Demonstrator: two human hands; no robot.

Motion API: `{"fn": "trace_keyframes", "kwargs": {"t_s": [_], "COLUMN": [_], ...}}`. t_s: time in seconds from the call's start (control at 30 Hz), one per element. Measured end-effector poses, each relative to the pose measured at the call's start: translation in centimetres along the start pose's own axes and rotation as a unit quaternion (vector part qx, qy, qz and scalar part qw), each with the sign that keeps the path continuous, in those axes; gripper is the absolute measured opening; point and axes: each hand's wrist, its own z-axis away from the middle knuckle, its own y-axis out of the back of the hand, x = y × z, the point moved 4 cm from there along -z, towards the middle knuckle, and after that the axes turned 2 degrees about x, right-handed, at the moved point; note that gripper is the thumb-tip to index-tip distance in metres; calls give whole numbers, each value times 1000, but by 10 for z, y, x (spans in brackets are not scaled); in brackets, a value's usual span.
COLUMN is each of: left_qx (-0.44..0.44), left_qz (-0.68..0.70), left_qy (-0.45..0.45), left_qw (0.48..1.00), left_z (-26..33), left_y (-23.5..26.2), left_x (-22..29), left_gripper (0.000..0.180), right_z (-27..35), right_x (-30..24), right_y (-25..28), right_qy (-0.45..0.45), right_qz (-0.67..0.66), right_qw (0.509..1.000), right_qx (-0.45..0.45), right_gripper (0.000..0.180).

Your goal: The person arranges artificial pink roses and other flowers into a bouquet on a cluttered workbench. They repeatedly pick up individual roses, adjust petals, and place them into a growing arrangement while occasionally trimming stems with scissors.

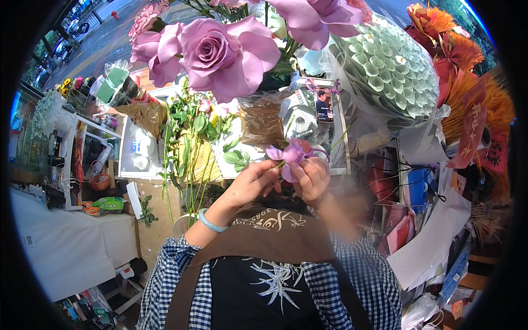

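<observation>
Close in front of my chest, I hold a small purple rose (291, 154) with both hands over the near edge of a white worktable (147, 175). My left hand (254, 182), with a pale bracelet on its wrist, pinches the rose near a bit of green at its left side. The fingers of my right hand (312, 177) are closed on the petals from the right. A pinker bloom (301, 144) shows just behind the rose. Some fingertips are hidden behind the petals. To the left of my hands lie cut long-stemmed flowers (190, 137) with green leaves.
Large purple roses (212, 52) stand over the table's far side, above a brown wrapped base (261, 121). A phone (323, 104) is propped up behind my hands. Right stands a bouquet of pale green rolled cones (385, 71). A white-covered surface (60, 242) lies at left.
</observation>
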Motion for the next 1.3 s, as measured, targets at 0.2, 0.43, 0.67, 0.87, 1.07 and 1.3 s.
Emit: {"fn": "trace_keyframes", "kwargs": {"t_s": [0.2, 0.43, 0.67, 0.87, 1.07, 1.3], "left_qx": [0, -44, -68, -39, -34, -43], "left_qz": [0, 4, -1, -4, 21, 8], "left_qy": [-13, -7, -11, -14, -27, -53], "left_qw": [1000, 999, 998, 999, 999, 998], "left_z": [-2, -3, -5, -5, -5, -6], "left_y": [-3, 3, 7, 2, 1, 0], "left_x": [-3, -1, 2, 0, 2, 2], "left_gripper": [23, 27, 24, 24, 22, 21], "right_z": [-1, -3, -4, -4, -2, 0], "right_x": [-1, -2, -1, -2, -1, -1], "right_y": [3, 3, 2, 3, 3, 3], "right_qy": [0, 6, 14, 19, 27, 41], "right_qz": [-9, -3, -23, -22, -6, -25], "right_qw": [1000, 999, 999, 999, 999, 998], "right_qx": [-12, 36, 22, 22, 39, 41], "right_gripper": [34, 29, 28, 28, 29, 28]}}
